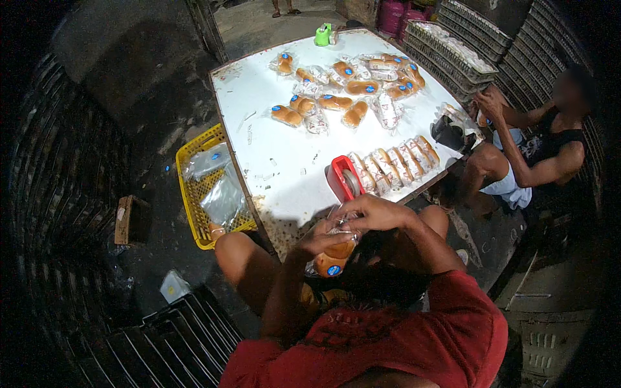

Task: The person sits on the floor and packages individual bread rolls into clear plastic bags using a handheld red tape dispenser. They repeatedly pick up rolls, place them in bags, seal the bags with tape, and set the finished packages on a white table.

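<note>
A golden bread roll in a clear plastic bag [335, 257], with a blue oval label, hangs over my lap just off the table's near edge. My left hand [321, 238] is wrapped around the bag's upper part. The fingers of my right hand [376, 213] pinch the gathered end of the same bag; fingertips partly hide it. Right beyond my hands stands a red tape dispenser [342, 178] with a roll of tape in it. Bagged rolls [395, 164] lie in a tight row to its right.
More bagged rolls [335, 102] lie scattered over the white table [271, 150], with a green tape dispenser [322, 36] at its far edge. A yellow crate [187, 203] holding plastic bags stands left. At right, a seated co-worker [543, 140] handles a roll near stacked crates [451, 58].
</note>
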`<action>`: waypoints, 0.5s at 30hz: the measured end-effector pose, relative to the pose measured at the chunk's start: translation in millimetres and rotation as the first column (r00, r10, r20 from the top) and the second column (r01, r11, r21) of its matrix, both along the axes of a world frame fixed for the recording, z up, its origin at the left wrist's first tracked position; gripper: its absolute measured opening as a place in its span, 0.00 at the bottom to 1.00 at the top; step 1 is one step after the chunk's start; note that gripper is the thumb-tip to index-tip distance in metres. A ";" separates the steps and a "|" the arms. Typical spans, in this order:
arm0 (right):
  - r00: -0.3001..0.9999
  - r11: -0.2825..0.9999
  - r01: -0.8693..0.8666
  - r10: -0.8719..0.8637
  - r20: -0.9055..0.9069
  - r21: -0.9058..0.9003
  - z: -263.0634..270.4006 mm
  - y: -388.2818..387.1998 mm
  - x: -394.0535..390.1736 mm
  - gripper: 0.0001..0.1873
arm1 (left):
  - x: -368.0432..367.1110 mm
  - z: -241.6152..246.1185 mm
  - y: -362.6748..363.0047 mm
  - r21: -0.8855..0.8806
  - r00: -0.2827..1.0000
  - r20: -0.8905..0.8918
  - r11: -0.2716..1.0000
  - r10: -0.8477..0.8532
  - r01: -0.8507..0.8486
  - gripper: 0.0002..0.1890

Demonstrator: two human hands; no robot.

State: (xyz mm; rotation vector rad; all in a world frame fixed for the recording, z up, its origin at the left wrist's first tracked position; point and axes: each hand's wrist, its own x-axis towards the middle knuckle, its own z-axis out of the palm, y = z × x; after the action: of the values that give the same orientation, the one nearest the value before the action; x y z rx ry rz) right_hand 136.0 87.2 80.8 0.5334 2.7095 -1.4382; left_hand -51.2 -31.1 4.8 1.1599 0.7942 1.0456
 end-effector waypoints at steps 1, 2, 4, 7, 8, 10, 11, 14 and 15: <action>0.999 0.997 -0.039 0.038 -0.028 -0.068 -0.2 -1.6 5.4 0.23 | 1.0 -3.8 0.4 0.005 0.997 -0.056 0.998 -0.058 0.059 0.18; 0.996 0.992 0.082 -0.084 -0.017 -0.091 -1.0 -3.3 10.2 0.24 | 0.6 -8.2 0.6 0.061 0.985 -0.171 0.998 -0.017 0.028 0.14; 0.958 0.945 0.279 -0.287 -0.020 -0.172 -3.8 -3.4 17.9 0.27 | 0.4 -18.8 5.5 0.001 0.987 -0.160 1.000 -0.025 0.025 0.15; 0.529 0.731 0.590 -0.671 -0.521 -0.342 -21.9 -8.2 18.9 0.25 | 5.6 -34.6 9.8 0.163 0.978 -0.001 0.965 0.209 -0.206 0.16; 0.602 0.732 0.658 -0.653 -0.460 -0.177 -31.9 -5.6 11.6 0.20 | 8.0 -38.0 11.3 0.204 0.964 0.033 0.942 0.265 -0.266 0.17; 0.709 0.772 0.635 -0.596 -0.377 -0.029 -61.4 -23.3 -2.0 0.17 | 15.3 -40.9 12.8 0.017 0.886 -0.193 0.905 0.421 -0.426 0.18; 0.624 0.711 0.683 -0.686 -0.374 -0.165 -77.4 -36.8 -7.2 0.15 | 18.4 -40.6 13.5 -0.077 0.803 -0.350 0.840 0.482 -0.538 0.19; 0.455 0.557 0.752 -0.825 -0.335 -0.352 -110.0 -40.2 -22.1 0.17 | 38.8 -37.6 12.4 -0.190 0.742 -0.110 0.719 0.661 -0.669 0.24; 0.404 0.508 0.713 -0.861 -0.309 -0.483 -115.0 -39.8 -25.5 0.17 | 42.0 -36.0 10.3 -0.245 0.717 0.024 0.700 0.696 -0.671 0.25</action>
State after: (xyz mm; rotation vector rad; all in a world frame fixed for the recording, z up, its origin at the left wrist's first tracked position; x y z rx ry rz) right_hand 110.5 47.4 -34.2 1.8957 2.5416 -2.4412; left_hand -9.2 -20.8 -31.2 0.5858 1.2675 1.5774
